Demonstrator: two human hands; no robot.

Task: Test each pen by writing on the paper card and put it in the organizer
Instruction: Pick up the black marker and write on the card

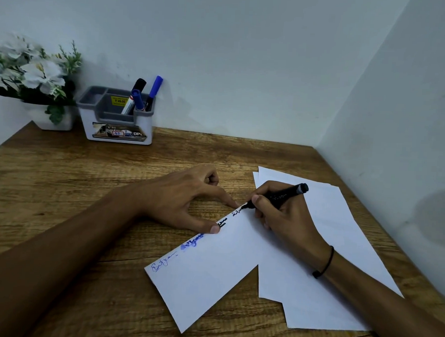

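Black marker (281, 196) gripped by right hand (288, 222) writes on card (212, 269); left hand (179, 199) presses fingers flat; organizer (116, 123) stands beyond.

A wooden counter (88, 188) with a brown grain is set into a corner formed by two plain pale walls (246, 54). At the back left of the counter, against the wall, a small white pot (56, 124) is placed. It is filled with white flowers (39, 71) and green leaves, which spread out above and to the left of the pot. A thin black band (325, 265) is worn around the wrist at lower right.
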